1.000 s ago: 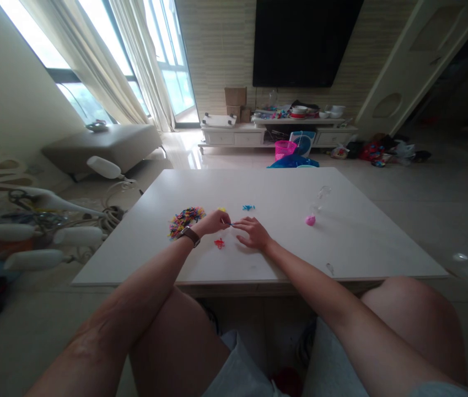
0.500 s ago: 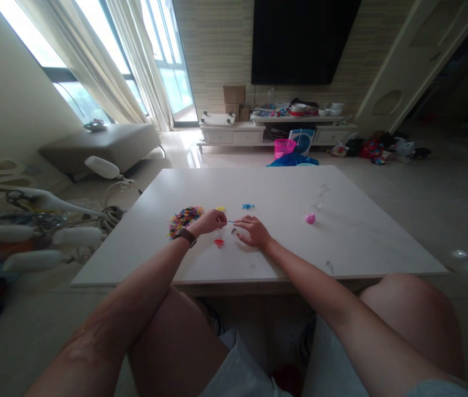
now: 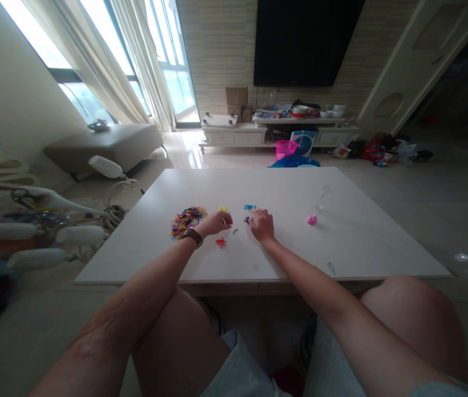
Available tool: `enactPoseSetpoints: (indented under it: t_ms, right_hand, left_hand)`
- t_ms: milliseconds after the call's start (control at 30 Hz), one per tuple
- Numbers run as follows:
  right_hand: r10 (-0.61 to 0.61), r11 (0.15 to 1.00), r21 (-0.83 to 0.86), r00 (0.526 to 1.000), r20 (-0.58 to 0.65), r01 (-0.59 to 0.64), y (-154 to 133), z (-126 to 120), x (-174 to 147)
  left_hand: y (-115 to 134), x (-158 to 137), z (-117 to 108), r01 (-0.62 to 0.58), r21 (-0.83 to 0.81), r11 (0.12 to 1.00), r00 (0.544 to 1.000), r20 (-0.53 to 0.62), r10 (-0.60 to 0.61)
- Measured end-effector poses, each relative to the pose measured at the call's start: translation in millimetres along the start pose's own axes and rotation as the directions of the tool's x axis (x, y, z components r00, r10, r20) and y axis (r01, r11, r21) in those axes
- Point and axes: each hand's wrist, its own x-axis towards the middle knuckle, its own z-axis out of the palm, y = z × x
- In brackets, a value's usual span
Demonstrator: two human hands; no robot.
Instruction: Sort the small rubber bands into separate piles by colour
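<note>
My left hand [image 3: 217, 222] is closed in a pinch above the white table, beside a heap of mixed-colour small strips [image 3: 186, 221]. Whatever is between its fingertips is too small to name. My right hand [image 3: 262, 225] is over the table with its fingers apart, fingertips close to a small blue pile [image 3: 249, 207]. Small black pieces [image 3: 247, 220] lie just left of its thumb. One dark curved piece [image 3: 235, 231] rests between the hands. A red pile [image 3: 220, 242] is below my left hand, and a yellow pile [image 3: 222, 209], partly hidden, is behind it.
On the right of the white table [image 3: 366, 242] are a pink lump [image 3: 312, 220], a clear object [image 3: 324, 191] and a small clear piece [image 3: 331, 267]. Beyond the far edge stands a pink basket [image 3: 285, 149]. A white lamp [image 3: 105, 166] is off to the left.
My right hand has moved away from my left hand towards the blue pile, uncovering the black pieces. The thin blue piece between the hands no longer shows there. My left hand stays pinched.
</note>
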Motion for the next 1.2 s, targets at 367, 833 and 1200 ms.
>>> enactPoseSetpoints:
  t_ms: [367, 833, 1200]
  right_hand:
    - [0.157, 0.987, -0.041, 0.987, 0.019, -0.156, 10.4, 20.5, 14.0]
    - [0.084, 0.996, -0.012, 0.995, -0.051, -0.085, 7.5, 13.2, 7.8]
    - [-0.224, 0.965, 0.163, 0.967, 0.123, 0.203, -8.0, -7.1, -0.5]
  left_hand:
    - [11.1, 1.2, 9.4, -0.015, 0.055, 0.998, 0.999, 0.03, 0.013]
    - [14.2, 3.0, 21.3, 0.032, 0.124, 0.992, 0.998, 0.052, -0.039]
    - [16.2, 5.9, 19.8, -0.002, 0.138, 0.99, 1.0, 0.011, 0.0]
